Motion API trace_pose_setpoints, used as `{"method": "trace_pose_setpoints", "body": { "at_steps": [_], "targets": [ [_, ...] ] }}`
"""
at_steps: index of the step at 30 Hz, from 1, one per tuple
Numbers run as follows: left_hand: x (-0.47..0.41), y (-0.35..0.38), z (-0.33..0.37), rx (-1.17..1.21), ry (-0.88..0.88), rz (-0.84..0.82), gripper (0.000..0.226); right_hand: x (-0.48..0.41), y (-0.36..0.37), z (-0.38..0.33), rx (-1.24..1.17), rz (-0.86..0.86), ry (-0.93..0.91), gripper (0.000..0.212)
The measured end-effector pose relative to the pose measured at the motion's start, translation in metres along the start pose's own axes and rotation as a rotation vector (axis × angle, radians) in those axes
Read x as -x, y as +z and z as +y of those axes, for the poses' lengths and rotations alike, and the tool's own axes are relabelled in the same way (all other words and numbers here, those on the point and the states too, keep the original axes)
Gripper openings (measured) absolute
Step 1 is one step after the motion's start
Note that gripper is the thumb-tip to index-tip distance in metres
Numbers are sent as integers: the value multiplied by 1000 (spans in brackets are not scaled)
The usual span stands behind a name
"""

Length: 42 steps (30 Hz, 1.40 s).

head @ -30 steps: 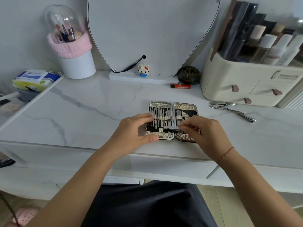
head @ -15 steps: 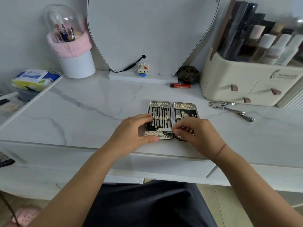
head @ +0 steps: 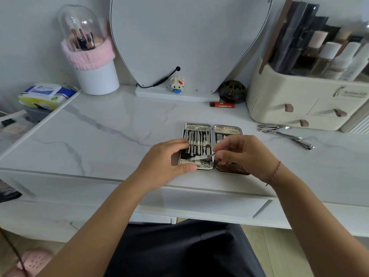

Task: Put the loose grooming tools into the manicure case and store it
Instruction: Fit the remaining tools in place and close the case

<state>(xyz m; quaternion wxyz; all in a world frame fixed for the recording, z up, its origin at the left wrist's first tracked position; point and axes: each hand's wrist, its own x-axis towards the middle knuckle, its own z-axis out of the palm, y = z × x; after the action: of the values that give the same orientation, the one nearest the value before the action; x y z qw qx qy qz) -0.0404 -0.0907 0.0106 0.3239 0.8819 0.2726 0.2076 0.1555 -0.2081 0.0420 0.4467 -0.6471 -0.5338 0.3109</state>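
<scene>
The metal manicure case [head: 211, 128] lies open and flat on the white marble desk [head: 111, 140], its left half lined with several steel tools in a strap. My left hand [head: 165, 160] grips the case's left edge, thumb at the front corner. My right hand [head: 243, 154] pinches the end of a small nail clipper [head: 200, 158] lying across the lower part of the left half. Loose steel clippers and nippers [head: 283, 134] lie on the desk to the right, apart from both hands.
A cream cosmetics organiser with drawers [head: 307, 102] stands at the right back. A mirror [head: 189, 41], a small toy figure [head: 177, 84], a dark round jar [head: 232, 91], a red lighter [head: 222, 104] and a brush holder [head: 89, 56] line the back. Wipes [head: 46, 94] sit at the left.
My right hand has carried the small clipper from over the case's hinge down to the lower left half and now holds only its right end. My left hand has stayed on the case.
</scene>
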Motion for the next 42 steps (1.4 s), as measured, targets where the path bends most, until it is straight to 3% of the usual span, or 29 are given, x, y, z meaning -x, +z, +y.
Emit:
{"method": "trace_pose_setpoints", "body": {
  "at_steps": [6, 15, 23, 30, 33, 37, 42],
  "targets": [
    [-4, 2, -2, 1, -29, 55, 39, -10, -5, -5, 18, -105, -1, 5],
    [-8, 5, -2, 16, -51, 103, 37, -37, 3, -25, 204, -284, -8, 5],
    [-7, 6, -4, 48, -55, 103, 36, -40, 17, -13, 211, -153, -28, 11],
    [-4, 1, 0, 251, -73, 87, 30, -25, 30, -3, 420, -15, -217, 13],
    [-4, 1, -1, 293, -75, 116, 23, -23, 35, 1, 604, -29, -351, 25],
    [-4, 2, -2, 296, -89, 136, 19, -23, 41, 2, 656, -65, -340, 31],
    [-3, 4, -2, 325, -113, 134, 15, -21, 37, 4, 573, -18, -332, 19]
  ]
}}
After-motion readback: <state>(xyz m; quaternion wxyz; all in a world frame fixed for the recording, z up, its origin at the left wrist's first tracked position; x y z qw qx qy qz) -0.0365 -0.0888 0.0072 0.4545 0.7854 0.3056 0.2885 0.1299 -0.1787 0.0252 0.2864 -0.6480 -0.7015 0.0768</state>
